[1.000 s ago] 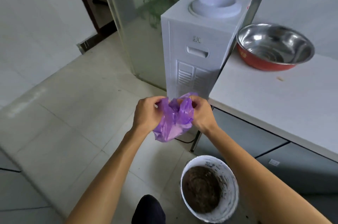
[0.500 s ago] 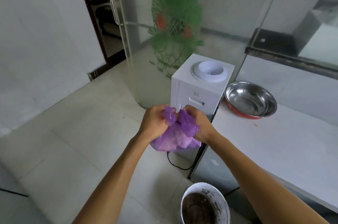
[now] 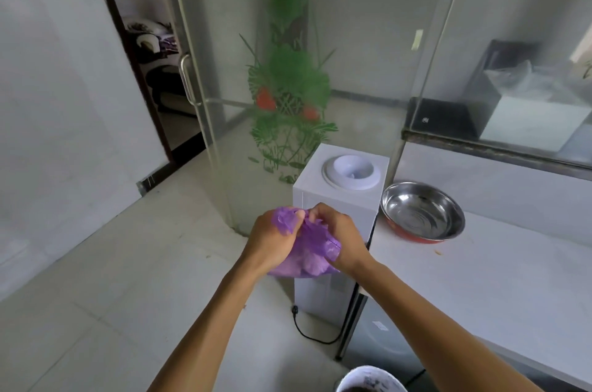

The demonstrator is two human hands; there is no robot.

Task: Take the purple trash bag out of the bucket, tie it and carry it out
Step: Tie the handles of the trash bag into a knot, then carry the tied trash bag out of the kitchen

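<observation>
A small purple trash bag (image 3: 309, 252) hangs in the air in front of me, bunched between both hands. My left hand (image 3: 270, 239) grips the gathered top on the left, with a crumpled tuft of plastic poking out above its fingers. Pressed close against it, my right hand (image 3: 339, 236) pinches the plastic on the right. The bag's rounded bottom sags below my wrists. Only the rim of the white, stained bucket (image 3: 370, 380) shows at the bottom edge, under my right forearm.
A white water dispenser (image 3: 339, 186) stands right behind the bag, its black cord on the tile floor. A steel bowl (image 3: 421, 210) sits on the white counter (image 3: 499, 289) at right. A glass partition with a handled door and an open doorway (image 3: 163, 109) lie at the far left.
My view has tilted upward, so the bucket has slid almost out of frame. The hands have drawn closer together on the bag's gathered top.
</observation>
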